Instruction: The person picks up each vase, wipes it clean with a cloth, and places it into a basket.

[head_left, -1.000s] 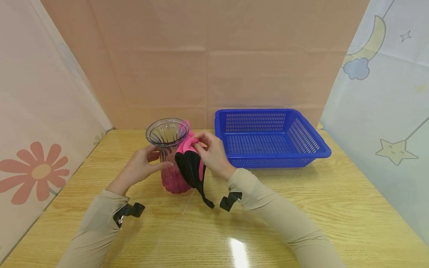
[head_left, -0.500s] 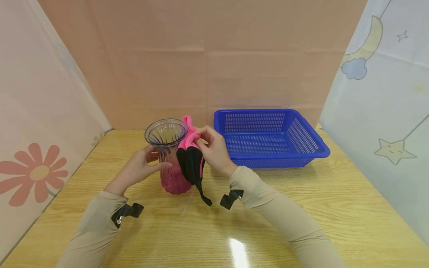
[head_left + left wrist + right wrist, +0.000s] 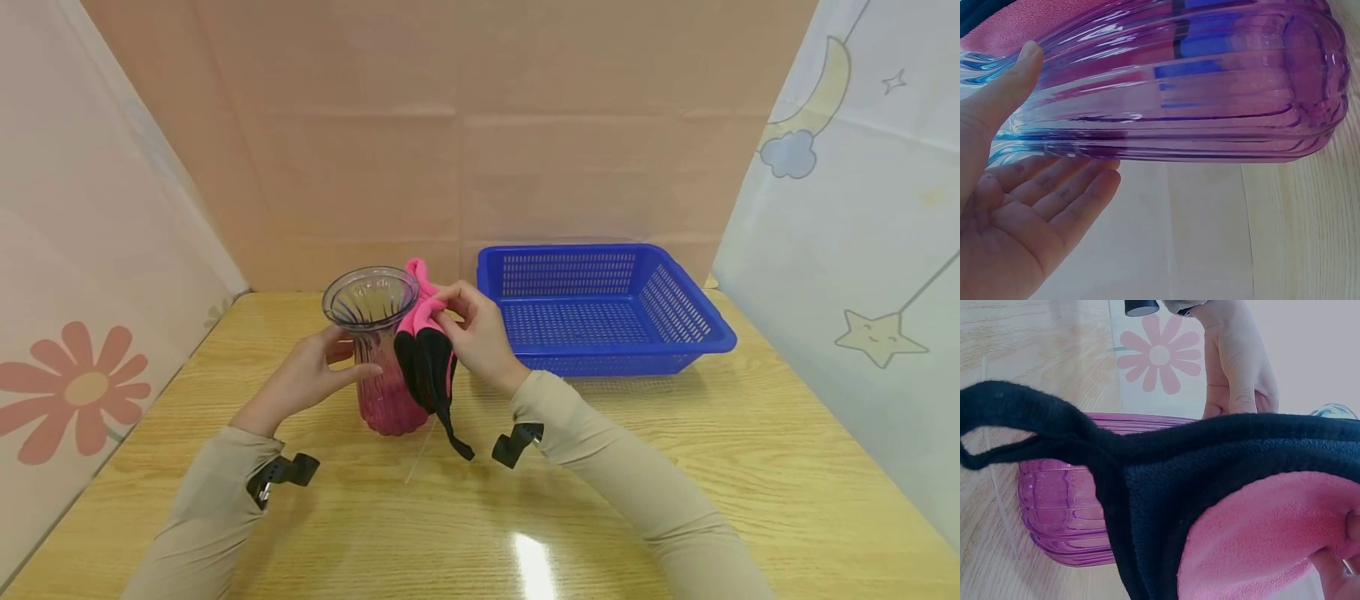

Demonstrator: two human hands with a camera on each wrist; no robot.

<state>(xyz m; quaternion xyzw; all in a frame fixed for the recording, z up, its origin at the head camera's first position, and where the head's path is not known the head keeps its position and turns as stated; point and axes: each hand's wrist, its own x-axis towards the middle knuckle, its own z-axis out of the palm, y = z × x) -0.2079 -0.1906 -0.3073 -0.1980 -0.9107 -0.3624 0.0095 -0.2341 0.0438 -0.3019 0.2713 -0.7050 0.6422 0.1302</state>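
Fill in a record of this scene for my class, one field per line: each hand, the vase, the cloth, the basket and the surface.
Left hand: the left hand holds the glass vase, thumb on the near side
Right hand: the right hand pinches the pink and black cloth
Vase: upright, ribbed, pink toward the base
Cloth: at the vase's right side, black loop hanging down
Basket: blue basket, right of the vase
Surface: wooden table
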